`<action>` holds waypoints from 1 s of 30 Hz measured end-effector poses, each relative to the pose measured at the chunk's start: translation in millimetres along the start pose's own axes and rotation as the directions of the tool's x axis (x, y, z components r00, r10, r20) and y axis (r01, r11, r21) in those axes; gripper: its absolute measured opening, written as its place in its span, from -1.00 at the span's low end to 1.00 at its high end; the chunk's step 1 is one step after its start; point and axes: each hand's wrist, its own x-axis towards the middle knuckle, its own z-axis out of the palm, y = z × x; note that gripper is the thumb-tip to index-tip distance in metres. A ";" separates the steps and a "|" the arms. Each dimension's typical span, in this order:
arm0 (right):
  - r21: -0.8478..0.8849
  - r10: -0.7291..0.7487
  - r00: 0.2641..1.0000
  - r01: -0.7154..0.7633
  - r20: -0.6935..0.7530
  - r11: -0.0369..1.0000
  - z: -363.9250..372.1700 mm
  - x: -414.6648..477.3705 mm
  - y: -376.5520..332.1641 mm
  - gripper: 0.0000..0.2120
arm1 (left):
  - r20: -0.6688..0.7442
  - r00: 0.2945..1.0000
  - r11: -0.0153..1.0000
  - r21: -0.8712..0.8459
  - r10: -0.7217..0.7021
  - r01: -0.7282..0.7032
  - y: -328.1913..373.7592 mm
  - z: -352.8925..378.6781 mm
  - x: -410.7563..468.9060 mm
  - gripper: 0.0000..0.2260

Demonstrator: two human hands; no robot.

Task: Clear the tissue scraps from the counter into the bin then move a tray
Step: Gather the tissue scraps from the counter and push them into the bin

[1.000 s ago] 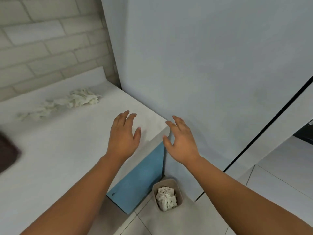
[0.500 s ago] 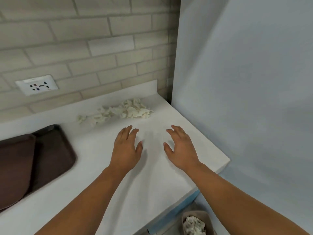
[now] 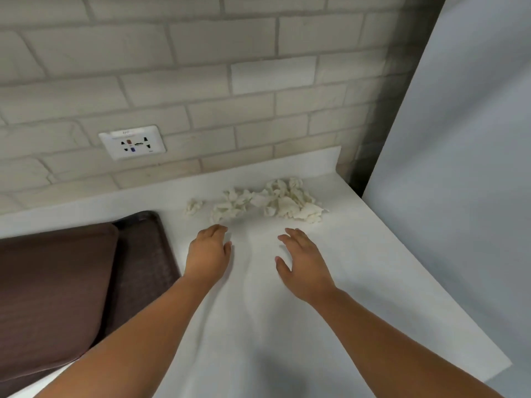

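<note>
Fingers (image 3: 215, 229) of the left hand (image 3: 207, 251) droop in a loose curl, tips just short of the scraps (image 3: 258, 203). Those of the right hand (image 3: 301, 264) are slightly spread, thumb out to the side. Neither hand holds anything. Whether the palms touch the counter (image 3: 287, 340) or hang just over it, I cannot tell from the head view.

The scraps lie in a ragged row at 12 o'clock from my hands, along the back of the counter close to the wall (image 3: 201, 67). One clump (image 3: 193, 206) sits a little apart at the 11 o'clock end. The tray (image 3: 143, 254) is at 9 o'clock, dark brown, with another brown piece (image 3: 51, 282) lying over its left part. The bin is out of view.

What worries me:

- **Spilling out of the scoop.** The pile is many light, loose bits. I expect a two-handed scoop to squeeze some out at the sides or under the palms.
- **Missing the clump.** At 11 o'clock it lies outside the line the left hand is on, so it is easy to leave behind.
- **Packing against the back.** Pushing straight towards 12 would likely jam scraps against the raised back edge instead of gathering them.
- **Losing bits off the right end.** That end of the row is near the 2 o'clock corner, where the counter meets the grey panel (image 3: 459, 196). A sweep that way could send bits into that corner or off the edge.
- **Flicking left.** A sweep towards 9 could land scraps on the tray.
- **Dropping on the way.** With the bin unseen I must turn to find it, and loosely held pieces may fall as I go.
</note>
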 end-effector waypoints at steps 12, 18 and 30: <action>0.048 -0.077 0.997 0.077 -0.005 0.996 22.9 68.2 2.2 -0.63 | 0.132 0.986 0.993 -0.031 -0.106 0.111 -18.2 5.8 84.0 -0.69; 0.076 -0.090 0.995 0.092 -0.033 0.993 40.1 80.7 0.4 -0.66 | 0.093 0.993 0.990 -0.120 -0.067 0.078 -20.7 5.4 58.3 -0.83; 0.127 -0.204 0.979 0.202 -0.001 0.971 82.8 103.2 -50.3 -0.67 | 0.121 0.862 0.534 -0.740 -0.493 0.409 -50.8 -60.3 32.8 -0.70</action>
